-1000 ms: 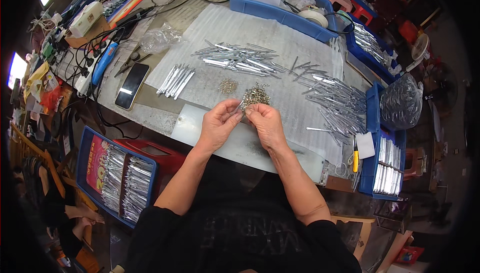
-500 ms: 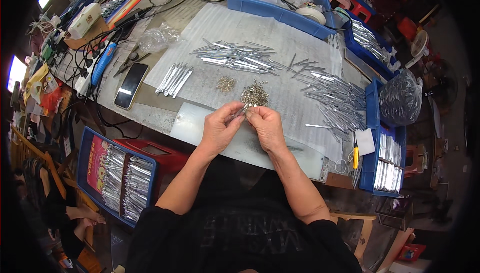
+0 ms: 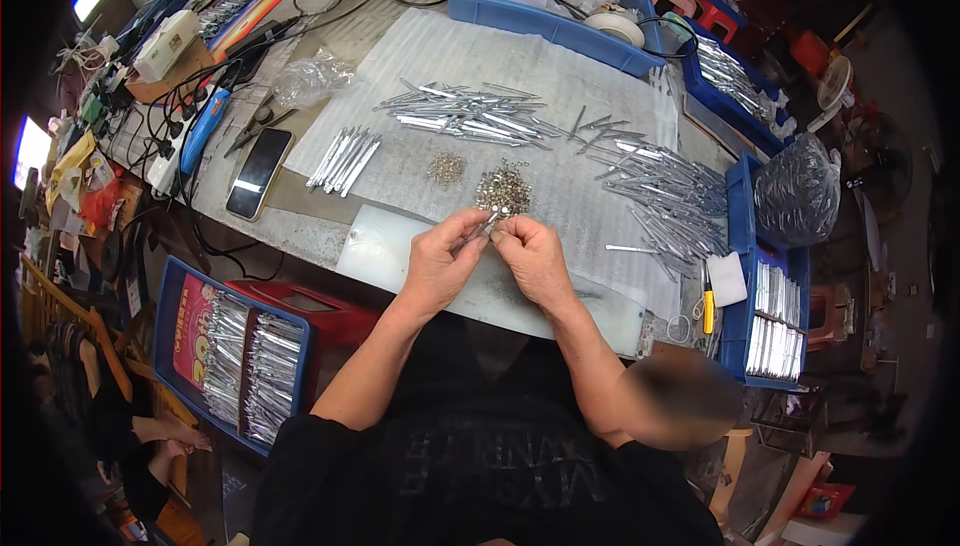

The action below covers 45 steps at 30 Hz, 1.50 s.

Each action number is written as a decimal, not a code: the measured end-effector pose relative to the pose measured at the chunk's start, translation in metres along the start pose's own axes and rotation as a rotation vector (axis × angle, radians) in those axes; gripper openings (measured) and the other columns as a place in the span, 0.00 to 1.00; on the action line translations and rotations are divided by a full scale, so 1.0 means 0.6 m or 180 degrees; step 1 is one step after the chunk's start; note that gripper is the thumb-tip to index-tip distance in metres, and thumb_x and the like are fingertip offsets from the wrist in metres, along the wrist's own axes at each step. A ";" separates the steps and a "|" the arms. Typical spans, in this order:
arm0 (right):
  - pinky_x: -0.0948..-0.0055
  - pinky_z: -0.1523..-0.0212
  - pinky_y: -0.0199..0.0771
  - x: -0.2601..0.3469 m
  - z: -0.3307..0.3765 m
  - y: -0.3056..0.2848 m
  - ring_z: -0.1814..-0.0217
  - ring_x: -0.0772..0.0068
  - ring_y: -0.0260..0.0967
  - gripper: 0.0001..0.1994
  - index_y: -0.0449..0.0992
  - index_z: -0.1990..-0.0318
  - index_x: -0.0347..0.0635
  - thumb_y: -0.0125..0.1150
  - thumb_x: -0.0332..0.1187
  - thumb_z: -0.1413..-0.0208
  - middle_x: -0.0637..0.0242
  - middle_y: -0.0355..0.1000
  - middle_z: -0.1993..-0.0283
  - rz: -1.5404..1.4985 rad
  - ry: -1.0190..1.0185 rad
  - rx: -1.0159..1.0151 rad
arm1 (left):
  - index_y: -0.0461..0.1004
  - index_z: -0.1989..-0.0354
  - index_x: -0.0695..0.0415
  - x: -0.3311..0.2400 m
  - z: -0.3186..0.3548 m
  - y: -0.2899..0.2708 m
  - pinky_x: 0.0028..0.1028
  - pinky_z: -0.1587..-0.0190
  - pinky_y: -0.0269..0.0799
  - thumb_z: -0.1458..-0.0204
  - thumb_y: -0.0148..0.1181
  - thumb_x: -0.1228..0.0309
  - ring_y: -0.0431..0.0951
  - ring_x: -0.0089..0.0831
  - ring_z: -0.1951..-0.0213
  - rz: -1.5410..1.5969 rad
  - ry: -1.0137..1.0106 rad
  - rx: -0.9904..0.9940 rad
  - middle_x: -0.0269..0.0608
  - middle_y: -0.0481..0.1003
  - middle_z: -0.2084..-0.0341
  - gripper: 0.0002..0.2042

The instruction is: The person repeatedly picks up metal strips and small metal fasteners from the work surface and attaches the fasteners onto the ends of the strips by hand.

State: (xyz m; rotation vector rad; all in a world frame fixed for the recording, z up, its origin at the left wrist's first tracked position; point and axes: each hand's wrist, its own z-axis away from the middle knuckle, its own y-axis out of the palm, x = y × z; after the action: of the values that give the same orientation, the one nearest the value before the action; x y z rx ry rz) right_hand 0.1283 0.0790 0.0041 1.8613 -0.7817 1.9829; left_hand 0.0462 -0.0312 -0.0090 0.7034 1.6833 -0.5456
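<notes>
My left hand (image 3: 442, 260) and my right hand (image 3: 529, 254) meet over the near edge of the workbench, fingertips together. Between them they pinch a thin silver metal rod (image 3: 481, 229), and the right fingertips seem to hold a tiny metal piece at its end. Just beyond the fingers lies a heap of small silver ring-like parts (image 3: 503, 189), with a smaller heap (image 3: 446, 168) to its left. A short row of finished rods (image 3: 343, 159) lies further left. Large piles of loose silver rods (image 3: 466, 114) spread across the grey mat (image 3: 470, 56).
A black phone (image 3: 258, 172) and pliers (image 3: 256, 125) lie left of the mat. Blue bins (image 3: 545, 8) line the far and right edges, one right bin (image 3: 772, 318) holding bagged rods. A blue crate of packed rods (image 3: 225, 358) stands low at my left. A yellow-handled cutter (image 3: 707, 304) lies right.
Both hands stay at the same spot by the heap of small parts; only the fingertips have shifted slightly around the rod.
</notes>
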 end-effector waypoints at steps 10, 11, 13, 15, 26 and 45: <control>0.79 0.80 0.56 0.000 0.018 -0.009 0.80 0.85 0.54 0.07 0.68 0.75 0.32 0.52 0.29 0.55 0.71 0.61 0.84 0.0064 -0.0174 -0.0024 | 0.67 0.60 0.64 -0.010 0.004 0.011 0.13 0.80 0.59 0.52 0.51 0.79 0.64 0.13 0.80 0.1149 -0.0534 0.0025 0.35 0.71 0.74 0.10; 0.79 0.80 0.57 0.002 0.021 -0.007 0.80 0.85 0.54 0.06 0.68 0.75 0.32 0.52 0.28 0.55 0.70 0.62 0.83 -0.0022 -0.0205 -0.0175 | 0.67 0.60 0.64 -0.010 0.004 0.010 0.13 0.80 0.59 0.52 0.51 0.79 0.64 0.13 0.80 0.1149 -0.0537 0.0028 0.35 0.71 0.74 0.10; 0.79 0.80 0.57 0.002 0.023 -0.006 0.80 0.84 0.55 0.06 0.68 0.75 0.32 0.53 0.28 0.55 0.69 0.63 0.83 -0.0107 -0.0233 -0.0329 | 0.67 0.61 0.63 -0.009 0.006 0.004 0.13 0.84 0.50 0.50 0.49 0.76 0.58 0.12 0.85 0.1366 -0.0949 0.0116 0.35 0.71 0.78 0.09; 0.79 0.80 0.58 -0.001 0.023 -0.007 0.81 0.81 0.57 0.05 0.69 0.75 0.32 0.53 0.26 0.55 0.66 0.64 0.81 0.0085 -0.0480 -0.0455 | 0.67 0.60 0.63 -0.008 0.007 0.004 0.12 0.84 0.50 0.50 0.49 0.75 0.57 0.12 0.85 0.1456 -0.1030 0.0173 0.34 0.71 0.79 0.09; 0.76 0.78 0.60 0.005 0.025 -0.004 0.82 0.73 0.61 0.01 0.69 0.75 0.36 0.53 0.23 0.56 0.65 0.65 0.79 0.0579 -0.1283 -0.0722 | 0.69 0.62 0.63 -0.017 0.018 0.015 0.13 0.86 0.48 0.49 0.48 0.74 0.55 0.13 0.86 0.1726 -0.1288 0.0370 0.34 0.69 0.80 0.08; 0.69 0.70 0.58 0.007 0.027 -0.002 0.76 0.64 0.63 0.02 0.68 0.76 0.38 0.53 0.23 0.60 0.65 0.65 0.79 0.1346 -0.1892 -0.0825 | 0.69 0.62 0.65 -0.015 0.028 0.024 0.13 0.83 0.51 0.48 0.47 0.74 0.57 0.11 0.84 0.1314 -0.1005 0.0455 0.27 0.66 0.81 0.09</control>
State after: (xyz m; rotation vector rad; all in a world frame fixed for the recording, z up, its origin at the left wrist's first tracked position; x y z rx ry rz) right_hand 0.1419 0.0701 0.0084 2.2763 -1.6270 1.4105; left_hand 0.0694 -0.0337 -0.0038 0.9842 1.1723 -0.4559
